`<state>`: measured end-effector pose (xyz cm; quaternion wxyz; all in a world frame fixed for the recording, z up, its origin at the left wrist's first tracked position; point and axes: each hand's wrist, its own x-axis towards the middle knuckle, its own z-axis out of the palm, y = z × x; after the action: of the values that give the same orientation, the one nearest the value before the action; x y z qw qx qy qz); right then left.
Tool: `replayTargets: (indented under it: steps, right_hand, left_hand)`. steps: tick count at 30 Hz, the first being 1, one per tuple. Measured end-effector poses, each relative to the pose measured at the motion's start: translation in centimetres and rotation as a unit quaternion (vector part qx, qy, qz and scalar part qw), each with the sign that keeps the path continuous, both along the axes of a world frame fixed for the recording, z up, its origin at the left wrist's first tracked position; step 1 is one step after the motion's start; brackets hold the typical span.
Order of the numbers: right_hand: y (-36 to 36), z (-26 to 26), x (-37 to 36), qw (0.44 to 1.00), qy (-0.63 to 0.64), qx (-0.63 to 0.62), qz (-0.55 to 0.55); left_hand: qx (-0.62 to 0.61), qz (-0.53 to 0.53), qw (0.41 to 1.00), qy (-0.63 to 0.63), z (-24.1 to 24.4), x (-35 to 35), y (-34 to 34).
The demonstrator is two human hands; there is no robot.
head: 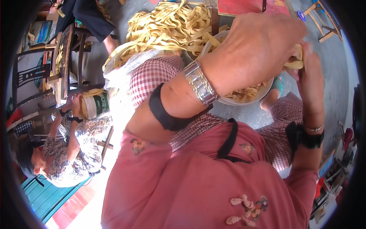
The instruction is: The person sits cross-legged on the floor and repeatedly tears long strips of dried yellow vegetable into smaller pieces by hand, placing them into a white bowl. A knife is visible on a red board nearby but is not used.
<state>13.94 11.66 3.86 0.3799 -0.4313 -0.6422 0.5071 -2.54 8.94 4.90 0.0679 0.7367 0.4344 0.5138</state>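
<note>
A short folded piece of a flat, pale yellow strip (299,57), perhaps bean curd skin, is pinched between my two hands at the upper right. My left hand (266,43) reaches across from the left, its fingertips mostly hidden behind its own back. From the right side, my right hand (312,65) grips the same piece. Partly covered by my left forearm, a white basin (239,102) stands on the floor between my legs. Small knotted or folded yellow pieces (247,93) lie in it. Beyond my left knee is a large heap of long yellow strips (171,25).
A clear plastic bag (135,63) lies under the heap. Behind the basin stands a red-topped table (240,7). At left, another person (65,146) sits holding a bucket (92,107) of strips beside a wooden bench (65,57). A wooden stool (326,28) is at upper right.
</note>
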Motion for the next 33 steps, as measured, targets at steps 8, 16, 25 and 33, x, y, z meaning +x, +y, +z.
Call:
replayTargets:
  steps: [8,16,25,33]
  right_hand:
    - [1.5,-1.0,1.7,0.976,0.159,0.112,0.097]
    - [0.0,-0.9,1.2,0.979,0.189,0.015,0.072]
    - [0.7,-0.5,0.1,0.993,0.044,0.096,-0.057]
    - [1.6,-2.0,4.1,0.992,0.085,0.088,-0.025]
  left_hand:
    - [-0.307,-0.392,0.719,-0.486,2.8,0.0,-1.0]
    - [-0.016,-0.065,0.991,-0.12,-0.4,1.1,0.1]
    - [-0.249,-0.187,0.889,-0.337,-0.4,2.0,0.0]
    - [-0.33,-0.355,0.748,-0.453,0.0,0.5,0.2]
